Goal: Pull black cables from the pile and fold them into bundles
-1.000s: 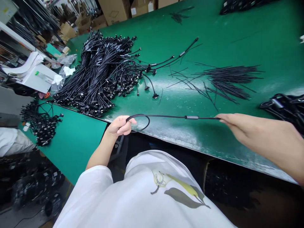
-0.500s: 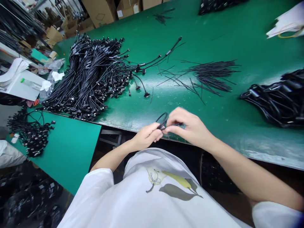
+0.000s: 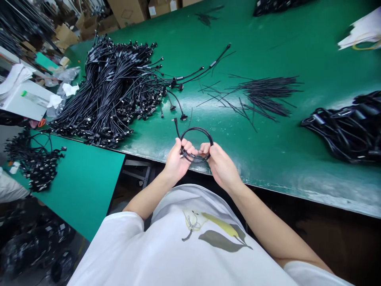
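Note:
A black cable (image 3: 198,128) is wound into a round coil between my hands, above the front edge of the green table. My left hand (image 3: 177,159) is closed on the coil's left side, with one connector end sticking up beyond the fingers and another plug by the palm. On the right side of the coil, my right hand (image 3: 222,165) pinches the cable between thumb and fingers. Beyond the hands lies a bundle of thin black ties (image 3: 268,93), some strewn loose to its left.
A large heap of black cables (image 3: 110,87) covers the table's left part. Coiled cables (image 3: 348,127) lie at the right. A lower green surface (image 3: 86,178) at the left bears a smaller cable pile (image 3: 32,163). Cardboard boxes (image 3: 127,14) stand behind the table.
The cable, bunched in a small loop before, now shows as a wide round coil facing me. My right hand has moved down and left and now grips the coil's right side.

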Demonstrator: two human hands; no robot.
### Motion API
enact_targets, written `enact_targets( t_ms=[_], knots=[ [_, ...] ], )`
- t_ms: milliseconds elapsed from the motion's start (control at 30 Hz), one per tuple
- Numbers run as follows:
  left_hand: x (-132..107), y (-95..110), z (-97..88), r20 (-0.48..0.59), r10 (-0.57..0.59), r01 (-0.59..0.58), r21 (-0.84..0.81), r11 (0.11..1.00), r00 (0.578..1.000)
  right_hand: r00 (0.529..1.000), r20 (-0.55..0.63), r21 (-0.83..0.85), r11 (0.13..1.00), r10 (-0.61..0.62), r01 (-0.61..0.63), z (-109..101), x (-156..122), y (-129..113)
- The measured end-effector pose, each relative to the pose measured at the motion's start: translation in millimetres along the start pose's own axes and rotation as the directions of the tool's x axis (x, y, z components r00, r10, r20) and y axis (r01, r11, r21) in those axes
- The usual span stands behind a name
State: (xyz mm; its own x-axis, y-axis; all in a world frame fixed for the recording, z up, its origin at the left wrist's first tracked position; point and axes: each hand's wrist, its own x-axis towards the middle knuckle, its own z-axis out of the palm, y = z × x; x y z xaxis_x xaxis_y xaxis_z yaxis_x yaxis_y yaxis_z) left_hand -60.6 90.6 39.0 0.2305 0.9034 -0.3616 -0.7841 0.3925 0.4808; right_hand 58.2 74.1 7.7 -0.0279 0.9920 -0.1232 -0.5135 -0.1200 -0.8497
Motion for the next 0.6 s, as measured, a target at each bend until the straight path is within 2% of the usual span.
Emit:
enact_targets(
  t_ms=[67, 167, 233, 333, 433, 500, 600],
  knots=[
    [2, 1, 1.5, 0.012, 0.002, -0.002, -0.017, 1.0, 1.0, 0.999, -0.03, 0.017, 0.999, -0.031, 0.031, 3, -2, 2],
    [1, -1, -1.3, -0.001, -0.124, 0.124, 0.085, 0.989, 0.992, 0.993, -0.085, 0.048, 0.996, -0.077, 0.081, 7, -2, 0],
    [-1, -3, -4.1, -0.031, -0.192, 0.194, 0.095, 0.976, 0.981, 0.998, -0.053, 0.049, 0.999, -0.02, 0.022, 7, -1, -6],
    [-5, -6, -6.6, -0.024, -0.171, 0.172, 0.052, 0.984, 0.985, 0.995, -0.003, 0.102, 0.99, 0.099, -0.098, 5, 3, -17],
    [-10, -9, -10.1, 0.053, -0.226, 0.212, 0.195, 0.958, 0.973, 0.994, -0.03, 0.094, 0.99, 0.109, -0.106, 6, 6, -26],
    [-12, -10, -13.9, 0.108, -0.228, 0.176, 0.36, 0.916, 0.968, 0.994, -0.081, 0.04, 0.997, 0.069, -0.066, 10, 6, -28],
    [-14, -8, -19.5, 0.19, -0.131, -0.003, 0.579, 0.815, 0.973, 0.983, -0.16, -0.055, 0.996, -0.085, 0.077, 19, 3, -29]
  ],
)
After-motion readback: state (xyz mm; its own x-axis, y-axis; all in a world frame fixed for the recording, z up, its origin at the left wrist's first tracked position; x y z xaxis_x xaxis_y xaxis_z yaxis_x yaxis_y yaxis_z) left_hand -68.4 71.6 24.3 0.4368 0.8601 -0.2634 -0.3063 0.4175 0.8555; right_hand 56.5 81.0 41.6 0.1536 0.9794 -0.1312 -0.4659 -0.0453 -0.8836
